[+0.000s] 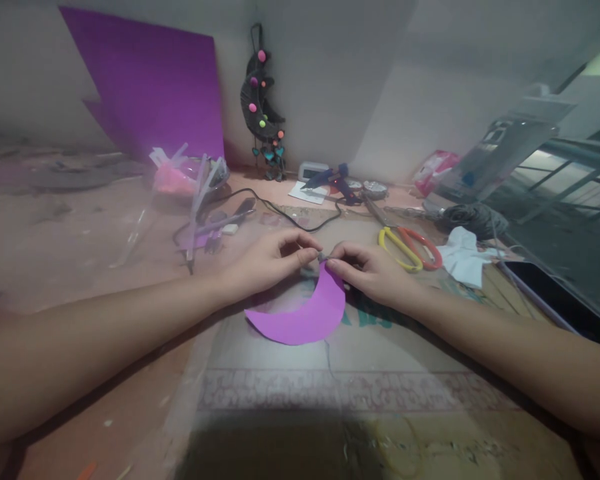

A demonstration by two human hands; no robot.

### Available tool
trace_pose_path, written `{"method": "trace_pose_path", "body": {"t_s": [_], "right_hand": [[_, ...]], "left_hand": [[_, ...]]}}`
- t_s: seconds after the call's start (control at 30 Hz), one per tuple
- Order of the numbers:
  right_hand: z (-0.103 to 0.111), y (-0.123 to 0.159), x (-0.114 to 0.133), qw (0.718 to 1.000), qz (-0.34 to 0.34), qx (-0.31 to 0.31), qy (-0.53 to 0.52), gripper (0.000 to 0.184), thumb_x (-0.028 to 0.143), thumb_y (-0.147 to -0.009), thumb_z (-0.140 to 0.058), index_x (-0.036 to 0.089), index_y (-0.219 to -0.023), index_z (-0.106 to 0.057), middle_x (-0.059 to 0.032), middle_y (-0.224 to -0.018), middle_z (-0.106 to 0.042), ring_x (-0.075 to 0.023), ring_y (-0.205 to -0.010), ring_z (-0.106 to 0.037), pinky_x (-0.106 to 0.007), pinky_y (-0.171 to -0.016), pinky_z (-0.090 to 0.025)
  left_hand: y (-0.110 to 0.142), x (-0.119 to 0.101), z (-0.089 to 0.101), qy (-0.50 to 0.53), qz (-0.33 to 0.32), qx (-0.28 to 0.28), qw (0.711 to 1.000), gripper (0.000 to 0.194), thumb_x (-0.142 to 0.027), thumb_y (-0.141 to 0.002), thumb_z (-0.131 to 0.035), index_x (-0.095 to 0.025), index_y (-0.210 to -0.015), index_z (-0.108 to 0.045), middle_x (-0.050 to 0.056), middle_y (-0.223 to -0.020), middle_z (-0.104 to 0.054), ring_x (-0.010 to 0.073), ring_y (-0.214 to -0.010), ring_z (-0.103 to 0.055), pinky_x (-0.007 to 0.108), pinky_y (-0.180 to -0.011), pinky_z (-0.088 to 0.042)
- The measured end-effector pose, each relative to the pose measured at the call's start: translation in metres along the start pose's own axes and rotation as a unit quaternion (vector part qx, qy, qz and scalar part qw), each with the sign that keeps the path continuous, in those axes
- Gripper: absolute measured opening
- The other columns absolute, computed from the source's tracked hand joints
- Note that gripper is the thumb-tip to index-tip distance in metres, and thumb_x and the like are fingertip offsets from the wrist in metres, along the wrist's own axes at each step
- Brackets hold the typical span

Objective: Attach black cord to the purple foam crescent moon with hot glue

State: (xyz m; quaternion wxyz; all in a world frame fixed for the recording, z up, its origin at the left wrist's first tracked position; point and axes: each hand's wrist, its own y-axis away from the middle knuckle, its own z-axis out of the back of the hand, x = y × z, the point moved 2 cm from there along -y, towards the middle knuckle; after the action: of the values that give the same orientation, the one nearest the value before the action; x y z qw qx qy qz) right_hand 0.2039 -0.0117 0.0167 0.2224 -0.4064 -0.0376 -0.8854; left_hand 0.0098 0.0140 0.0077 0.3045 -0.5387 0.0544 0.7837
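Note:
A purple paper crescent (305, 313) lies on a pale mat in front of me, its upper tip raised between my hands. My left hand (267, 261) pinches a thin grey thread or wire at that tip. My right hand (373, 270) is also closed in a pinch, holding the crescent's tip and the same thread. The fingertips of both hands nearly touch above the tip. What the thread is made of is too small to tell.
Yellow and red scissors (410, 248) lie just right of my right hand. A blue glue gun (330, 179) with its black cord, a purple sheet (155, 83) against the wall, a dark decorated moon hanging (261, 100), a bowl of scraps (190, 179), white cloth (463, 257) and a dark tablet (555, 293) surround the mat.

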Motion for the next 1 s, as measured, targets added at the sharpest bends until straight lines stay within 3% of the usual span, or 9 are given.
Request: {"method": "trace_pose_path", "body": {"t_s": [0.23, 0.37, 0.57, 0.83, 1.0], "right_hand": [[0.0009, -0.0002, 0.0003, 1.0, 0.016, -0.004, 0.002, 0.027, 0.041, -0.091, -0.051, 0.018, -0.08, -0.06, 0.0016, -0.066, -0.058, -0.0108, -0.061, -0.051, -0.024, -0.058, -0.04], [0.0007, -0.0006, -0.0013, 0.998, 0.004, -0.023, -0.063, 0.021, 0.039, -0.09, -0.053, 0.018, -0.091, -0.058, 0.0016, -0.072, -0.059, -0.0099, -0.059, -0.052, -0.023, -0.055, -0.041], [0.0021, 0.0006, 0.0009, 0.998, -0.009, -0.042, -0.055, 0.024, 0.039, -0.089, -0.054, 0.018, -0.081, -0.06, 0.0016, -0.066, -0.058, -0.0104, -0.057, -0.054, -0.023, -0.054, -0.043], [0.006, 0.0009, 0.001, 0.995, -0.006, -0.099, -0.016, 0.025, 0.039, -0.091, -0.051, 0.018, -0.08, -0.061, -0.0003, -0.066, -0.061, -0.0116, -0.059, -0.054, -0.023, -0.055, -0.043], [0.0053, 0.0006, 0.0045, 0.993, 0.012, -0.118, -0.011, 0.023, 0.035, -0.09, -0.053, 0.017, -0.08, -0.063, 0.0005, -0.066, -0.061, -0.0102, -0.057, -0.052, -0.022, -0.054, -0.041]], "left_hand": [[-0.0008, -0.0007, 0.0001, -0.018, -0.01, 0.014, 1.0, 0.021, -0.035, -0.089, -0.056, -0.016, -0.09, -0.065, 0.003, -0.087, -0.069, 0.015, -0.08, -0.063, 0.026, -0.072, -0.048], [-0.0003, -0.001, -0.0003, -0.019, -0.009, 0.022, 1.0, 0.022, -0.035, -0.091, -0.054, -0.016, -0.09, -0.064, 0.003, -0.085, -0.069, 0.0148, -0.079, -0.063, 0.025, -0.072, -0.047], [-0.0004, 0.0007, -0.0012, -0.012, 0.003, 0.029, 1.0, 0.025, -0.038, -0.091, -0.052, -0.017, -0.09, -0.065, 0.004, -0.085, -0.07, 0.0151, -0.078, -0.063, 0.025, -0.07, -0.048], [-0.0029, -0.0015, -0.0024, -0.015, 0.01, 0.093, 0.996, 0.032, -0.045, -0.089, -0.052, -0.016, -0.089, -0.068, 0.004, -0.085, -0.07, 0.0165, -0.08, -0.063, 0.027, -0.072, -0.048], [0.0016, -0.0058, -0.0092, -0.071, -0.007, 0.136, 0.988, 0.023, -0.041, -0.083, -0.06, -0.021, -0.086, -0.07, 0.002, -0.088, -0.071, 0.0181, -0.084, -0.064, 0.029, -0.078, -0.047]]}}
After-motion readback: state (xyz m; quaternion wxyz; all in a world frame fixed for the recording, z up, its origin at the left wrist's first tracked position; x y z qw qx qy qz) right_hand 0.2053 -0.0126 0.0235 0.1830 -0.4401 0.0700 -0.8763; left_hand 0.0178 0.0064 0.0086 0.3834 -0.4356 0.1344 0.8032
